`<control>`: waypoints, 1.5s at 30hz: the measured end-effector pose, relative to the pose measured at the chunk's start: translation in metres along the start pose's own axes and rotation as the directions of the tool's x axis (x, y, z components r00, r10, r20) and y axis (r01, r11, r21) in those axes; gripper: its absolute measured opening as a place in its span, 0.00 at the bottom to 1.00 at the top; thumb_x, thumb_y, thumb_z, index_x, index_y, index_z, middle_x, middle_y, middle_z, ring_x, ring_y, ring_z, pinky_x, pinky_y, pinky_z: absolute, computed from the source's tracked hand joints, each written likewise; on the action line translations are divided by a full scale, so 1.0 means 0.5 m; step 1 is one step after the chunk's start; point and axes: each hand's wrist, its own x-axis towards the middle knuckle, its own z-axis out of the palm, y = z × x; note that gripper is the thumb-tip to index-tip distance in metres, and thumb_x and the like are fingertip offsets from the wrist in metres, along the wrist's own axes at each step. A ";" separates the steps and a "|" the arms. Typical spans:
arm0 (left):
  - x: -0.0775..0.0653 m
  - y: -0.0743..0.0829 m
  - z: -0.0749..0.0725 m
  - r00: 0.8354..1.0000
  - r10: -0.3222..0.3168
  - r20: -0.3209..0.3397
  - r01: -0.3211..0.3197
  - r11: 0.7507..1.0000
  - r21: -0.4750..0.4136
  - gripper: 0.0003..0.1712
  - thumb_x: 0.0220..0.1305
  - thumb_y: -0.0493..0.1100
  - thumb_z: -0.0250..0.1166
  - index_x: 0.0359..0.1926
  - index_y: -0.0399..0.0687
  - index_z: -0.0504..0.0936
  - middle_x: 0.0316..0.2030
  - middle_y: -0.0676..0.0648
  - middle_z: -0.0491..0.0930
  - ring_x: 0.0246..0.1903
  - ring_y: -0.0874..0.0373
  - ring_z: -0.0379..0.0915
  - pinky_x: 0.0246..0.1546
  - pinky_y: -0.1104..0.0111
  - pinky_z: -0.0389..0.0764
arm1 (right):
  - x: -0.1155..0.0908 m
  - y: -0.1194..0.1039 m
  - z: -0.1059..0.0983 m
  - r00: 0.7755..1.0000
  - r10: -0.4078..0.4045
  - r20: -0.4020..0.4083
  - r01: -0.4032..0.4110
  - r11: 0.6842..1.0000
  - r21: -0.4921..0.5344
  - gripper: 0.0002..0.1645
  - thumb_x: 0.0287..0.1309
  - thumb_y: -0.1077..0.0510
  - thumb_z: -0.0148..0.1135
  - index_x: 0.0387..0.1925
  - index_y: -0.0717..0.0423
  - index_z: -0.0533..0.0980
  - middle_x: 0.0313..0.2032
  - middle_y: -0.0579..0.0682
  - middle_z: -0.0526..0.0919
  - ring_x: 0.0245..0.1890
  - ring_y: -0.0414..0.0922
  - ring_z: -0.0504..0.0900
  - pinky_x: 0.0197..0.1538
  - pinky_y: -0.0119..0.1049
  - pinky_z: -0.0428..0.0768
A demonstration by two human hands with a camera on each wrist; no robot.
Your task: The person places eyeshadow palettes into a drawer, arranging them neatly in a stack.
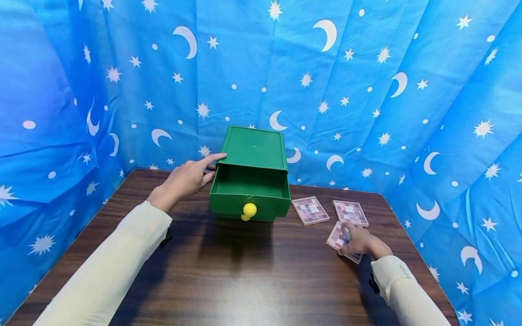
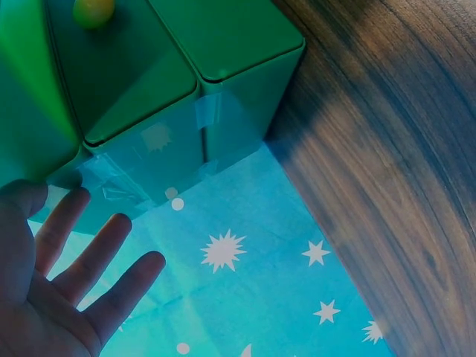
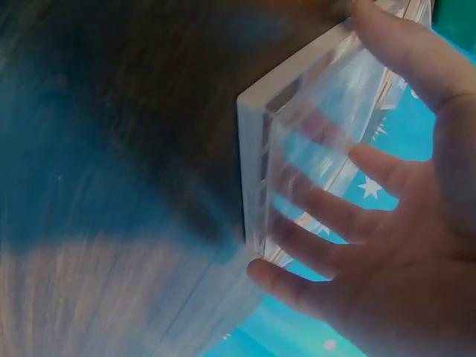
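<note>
A green drawer unit [image 1: 256,147] stands on the table, its upper drawer [image 1: 228,203] pulled out and bare inside, with a yellow knob [image 1: 249,209] in front. My left hand [image 1: 185,181] rests its index fingertip at the unit's top left edge; the other fingers are extended beside its side wall. On the right, my right hand [image 1: 360,240] spreads over an eyeshadow palette [image 1: 335,236] with a clear lid, partly covering it. In the right wrist view, the thumb and little finger [image 3: 290,286] lie at the palette's edges, the middle fingers over its lid.
Two more palettes lie behind my right hand, one near the drawer unit [image 1: 311,211] and one farther right [image 1: 350,213]. A brown wood-grain table [image 1: 228,290] carries everything. Blue curtains [image 1: 253,54] with moons and stars surround its back and sides.
</note>
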 end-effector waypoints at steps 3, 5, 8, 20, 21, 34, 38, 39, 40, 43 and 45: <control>-0.002 0.000 -0.005 1.000 -0.008 0.000 0.008 1.000 -0.003 0.34 0.71 0.45 0.54 0.72 0.74 0.54 0.52 0.44 0.82 0.08 0.57 0.57 0.12 0.69 0.58 | 0.004 0.002 0.000 0.999 -0.026 -0.021 0.025 1.000 -0.004 0.57 0.38 0.44 0.77 0.69 0.54 0.60 0.63 0.72 0.63 0.58 0.69 0.68 0.55 0.67 0.69; -0.003 0.000 -0.007 1.000 -0.020 0.008 0.020 1.000 -0.001 0.34 0.71 0.45 0.54 0.72 0.75 0.54 0.53 0.44 0.82 0.08 0.57 0.57 0.12 0.68 0.58 | 0.005 0.001 0.001 0.999 -0.032 -0.031 0.032 0.999 -0.005 0.57 0.38 0.44 0.77 0.69 0.53 0.60 0.64 0.72 0.62 0.57 0.69 0.68 0.55 0.67 0.69; -0.004 -0.001 -0.008 0.999 -0.030 0.018 0.030 1.000 -0.006 0.34 0.71 0.45 0.53 0.72 0.75 0.53 0.53 0.44 0.82 0.09 0.57 0.57 0.12 0.68 0.58 | 0.003 -0.001 0.004 0.998 -0.045 -0.049 0.044 0.999 -0.016 0.57 0.37 0.44 0.77 0.68 0.54 0.61 0.63 0.72 0.62 0.57 0.68 0.69 0.55 0.66 0.70; -0.004 0.004 -0.001 1.000 -0.020 0.018 0.020 1.000 -0.013 0.34 0.71 0.44 0.54 0.72 0.75 0.54 0.52 0.44 0.82 0.10 0.58 0.57 0.12 0.68 0.57 | -0.040 -0.053 -0.055 0.932 -0.273 -0.240 0.257 0.962 -0.094 0.55 0.32 0.44 0.75 0.65 0.58 0.66 0.58 0.68 0.73 0.56 0.64 0.72 0.55 0.61 0.72; -0.004 0.004 -0.001 1.000 -0.022 0.018 0.023 1.000 -0.015 0.34 0.71 0.44 0.54 0.72 0.75 0.54 0.52 0.44 0.82 0.10 0.57 0.57 0.12 0.69 0.57 | -0.044 -0.065 -0.065 0.923 -0.290 -0.252 0.274 0.957 -0.100 0.55 0.32 0.44 0.76 0.65 0.58 0.67 0.57 0.67 0.73 0.56 0.64 0.71 0.55 0.61 0.72; -0.003 0.003 -0.006 0.999 -0.025 0.030 0.025 1.000 -0.011 0.33 0.72 0.45 0.52 0.72 0.74 0.53 0.53 0.44 0.82 0.10 0.58 0.57 0.12 0.69 0.57 | -0.091 -0.242 -0.189 0.883 -0.394 -0.256 0.392 0.918 -0.061 0.53 0.38 0.48 0.73 0.69 0.48 0.63 0.61 0.58 0.68 0.51 0.53 0.69 0.42 0.42 0.75; -0.003 0.002 -0.004 0.999 -0.031 0.023 0.031 0.999 -0.013 0.34 0.72 0.45 0.52 0.72 0.76 0.53 0.53 0.44 0.82 0.10 0.58 0.57 0.12 0.69 0.57 | -0.103 -0.294 -0.227 0.863 -0.425 -0.272 0.420 0.904 -0.079 0.54 0.39 0.47 0.73 0.70 0.46 0.61 0.65 0.57 0.65 0.55 0.55 0.68 0.46 0.48 0.78; -0.003 0.002 -0.004 0.999 -0.036 0.021 0.036 0.999 -0.014 0.34 0.72 0.44 0.52 0.72 0.76 0.54 0.53 0.44 0.82 0.10 0.57 0.56 0.12 0.69 0.57 | -0.106 -0.307 -0.236 0.857 -0.436 -0.276 0.430 0.899 -0.086 0.54 0.39 0.46 0.74 0.70 0.46 0.61 0.65 0.58 0.65 0.57 0.55 0.67 0.49 0.50 0.77; -0.003 0.002 -0.004 0.999 -0.037 0.019 0.037 0.999 -0.015 0.34 0.72 0.44 0.52 0.72 0.76 0.54 0.53 0.44 0.82 0.10 0.57 0.56 0.12 0.69 0.56 | -0.108 -0.320 -0.245 0.851 -0.445 -0.280 0.437 0.895 -0.094 0.55 0.38 0.46 0.74 0.70 0.46 0.61 0.66 0.58 0.64 0.58 0.56 0.67 0.51 0.53 0.76; -0.003 0.003 -0.004 0.999 -0.041 0.018 0.041 0.999 -0.019 0.34 0.71 0.43 0.52 0.72 0.76 0.54 0.53 0.44 0.82 0.10 0.57 0.55 0.11 0.69 0.56 | -0.115 -0.357 -0.266 0.836 -0.466 -0.289 0.456 0.884 -0.107 0.56 0.38 0.45 0.74 0.71 0.44 0.60 0.67 0.58 0.63 0.60 0.56 0.66 0.55 0.56 0.74; -0.003 0.003 -0.004 0.999 -0.044 0.020 0.044 0.999 -0.017 0.34 0.71 0.43 0.52 0.72 0.76 0.54 0.53 0.44 0.82 0.10 0.57 0.55 0.12 0.69 0.55 | -0.116 -0.382 -0.273 0.828 -0.477 -0.294 0.468 0.877 -0.106 0.56 0.38 0.45 0.75 0.71 0.43 0.60 0.67 0.57 0.62 0.60 0.55 0.66 0.55 0.54 0.74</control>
